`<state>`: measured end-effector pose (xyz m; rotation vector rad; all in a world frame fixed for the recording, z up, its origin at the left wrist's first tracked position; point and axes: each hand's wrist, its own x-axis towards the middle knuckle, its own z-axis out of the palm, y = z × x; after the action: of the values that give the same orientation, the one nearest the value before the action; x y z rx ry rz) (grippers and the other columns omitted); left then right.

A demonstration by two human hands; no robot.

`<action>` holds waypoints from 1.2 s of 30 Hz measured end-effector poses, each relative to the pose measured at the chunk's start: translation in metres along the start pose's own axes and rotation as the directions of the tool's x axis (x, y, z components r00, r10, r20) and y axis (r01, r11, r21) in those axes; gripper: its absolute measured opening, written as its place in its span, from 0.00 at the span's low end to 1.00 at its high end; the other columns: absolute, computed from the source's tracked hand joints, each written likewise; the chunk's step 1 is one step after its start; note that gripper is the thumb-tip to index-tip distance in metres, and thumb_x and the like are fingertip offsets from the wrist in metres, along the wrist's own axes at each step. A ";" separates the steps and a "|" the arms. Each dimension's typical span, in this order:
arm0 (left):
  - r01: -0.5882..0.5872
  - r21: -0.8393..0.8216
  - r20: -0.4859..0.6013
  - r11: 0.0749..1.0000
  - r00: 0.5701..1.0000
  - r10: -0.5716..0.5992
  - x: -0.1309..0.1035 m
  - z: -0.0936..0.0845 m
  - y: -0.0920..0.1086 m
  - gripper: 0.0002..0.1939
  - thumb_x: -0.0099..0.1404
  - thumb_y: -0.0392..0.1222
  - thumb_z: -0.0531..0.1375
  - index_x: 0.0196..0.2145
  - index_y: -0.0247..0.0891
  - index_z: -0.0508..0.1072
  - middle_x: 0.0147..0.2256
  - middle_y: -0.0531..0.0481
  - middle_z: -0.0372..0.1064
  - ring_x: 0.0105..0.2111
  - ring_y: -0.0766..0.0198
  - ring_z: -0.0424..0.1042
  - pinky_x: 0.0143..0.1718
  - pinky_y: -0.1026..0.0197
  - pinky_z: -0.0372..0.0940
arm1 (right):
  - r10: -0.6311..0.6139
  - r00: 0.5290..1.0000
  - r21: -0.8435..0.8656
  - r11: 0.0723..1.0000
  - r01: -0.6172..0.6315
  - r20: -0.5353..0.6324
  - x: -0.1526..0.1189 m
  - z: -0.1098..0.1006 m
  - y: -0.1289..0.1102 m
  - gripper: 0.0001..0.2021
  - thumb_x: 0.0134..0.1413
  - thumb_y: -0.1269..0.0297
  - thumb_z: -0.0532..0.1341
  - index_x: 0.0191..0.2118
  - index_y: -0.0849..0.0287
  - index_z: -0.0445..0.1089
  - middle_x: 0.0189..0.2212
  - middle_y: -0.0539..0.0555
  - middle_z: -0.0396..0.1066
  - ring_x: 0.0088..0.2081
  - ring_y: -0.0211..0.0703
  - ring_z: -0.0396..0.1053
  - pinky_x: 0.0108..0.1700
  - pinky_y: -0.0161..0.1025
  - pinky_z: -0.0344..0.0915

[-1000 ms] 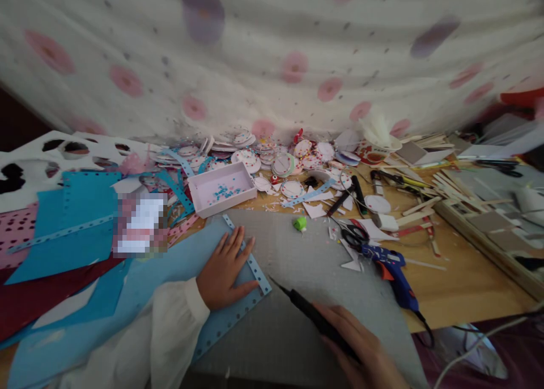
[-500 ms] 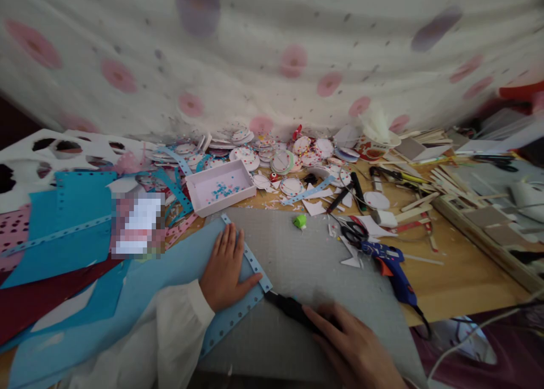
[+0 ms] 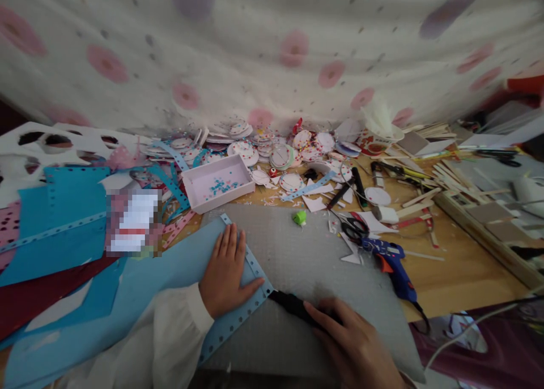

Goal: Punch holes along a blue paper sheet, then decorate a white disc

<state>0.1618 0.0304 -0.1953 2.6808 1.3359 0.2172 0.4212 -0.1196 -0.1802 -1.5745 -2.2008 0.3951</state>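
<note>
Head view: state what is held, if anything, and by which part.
The right hand grips the black tool by its rear end. The left hand lies flat on the light blue sheet, grasping nothing.

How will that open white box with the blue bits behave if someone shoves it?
Probably light for its size: the open white box has thin walls and just scattered blue bits inside. It looks low and wide, so I'd expect sliding over tipping. The bits seem loose; a hard jolt might scatter them.
</note>
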 end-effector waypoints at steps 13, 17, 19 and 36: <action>0.011 -0.003 0.017 1.000 1.000 -0.011 0.001 -0.002 0.001 0.53 0.61 0.70 0.51 0.65 0.18 0.49 0.67 0.22 0.37 0.68 0.35 0.35 0.64 0.37 0.42 | 0.027 0.999 0.054 0.998 -0.029 0.035 -0.003 -0.003 -0.003 0.18 0.64 0.69 0.53 0.57 0.54 0.65 0.40 0.57 0.70 0.37 0.39 0.74 0.37 0.33 0.74; 0.011 -0.001 0.022 1.000 1.000 -0.011 0.001 -0.001 0.000 0.56 0.59 0.73 0.50 0.65 0.18 0.49 0.67 0.21 0.38 0.67 0.35 0.36 0.64 0.37 0.42 | 0.035 0.999 0.074 0.997 -0.037 0.039 -0.004 0.000 -0.004 0.18 0.64 0.69 0.53 0.58 0.54 0.64 0.40 0.57 0.70 0.37 0.39 0.74 0.37 0.33 0.74; 0.011 0.000 0.011 1.000 1.000 -0.011 0.001 0.000 0.000 0.60 0.55 0.76 0.51 0.65 0.19 0.49 0.66 0.20 0.38 0.67 0.34 0.36 0.64 0.37 0.42 | 0.034 0.999 0.086 0.996 -0.037 0.032 -0.004 0.003 -0.004 0.18 0.64 0.68 0.53 0.58 0.54 0.64 0.40 0.57 0.71 0.37 0.39 0.74 0.37 0.33 0.74; 0.019 -0.009 0.010 1.000 1.000 -0.019 0.001 0.000 0.001 0.62 0.53 0.78 0.52 0.65 0.19 0.48 0.67 0.22 0.37 0.67 0.34 0.36 0.65 0.36 0.40 | 0.033 0.999 0.060 0.998 -0.032 -0.008 -0.001 -0.001 -0.004 0.17 0.63 0.68 0.53 0.55 0.55 0.66 0.37 0.56 0.71 0.34 0.38 0.75 0.34 0.31 0.74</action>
<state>0.1628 0.0305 -0.1954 2.6569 1.3540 0.2078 0.4183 -0.1220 -0.1776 -1.5792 -2.1390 0.4590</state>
